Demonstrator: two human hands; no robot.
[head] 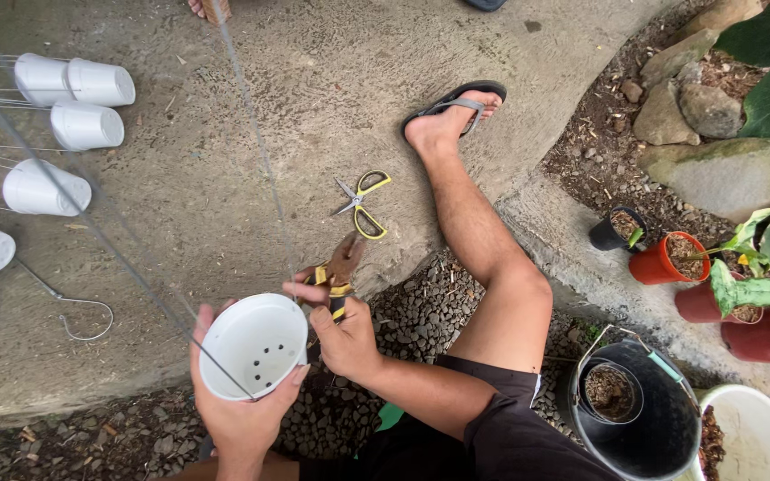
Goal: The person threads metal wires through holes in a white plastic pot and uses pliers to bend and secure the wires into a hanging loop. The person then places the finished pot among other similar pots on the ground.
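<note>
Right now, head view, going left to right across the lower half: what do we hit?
Wire hook → left hand holding white pot → right hand gripping pliers → black bucket → white bucket.

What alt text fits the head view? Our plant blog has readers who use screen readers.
Seen from above, a seated person's left hand holds a white plastic pot with drainage holes, while the right hand works yellow-handled pliers at its rim. Yellow scissors lie on the concrete, with more white pots on wires to the left.
</note>
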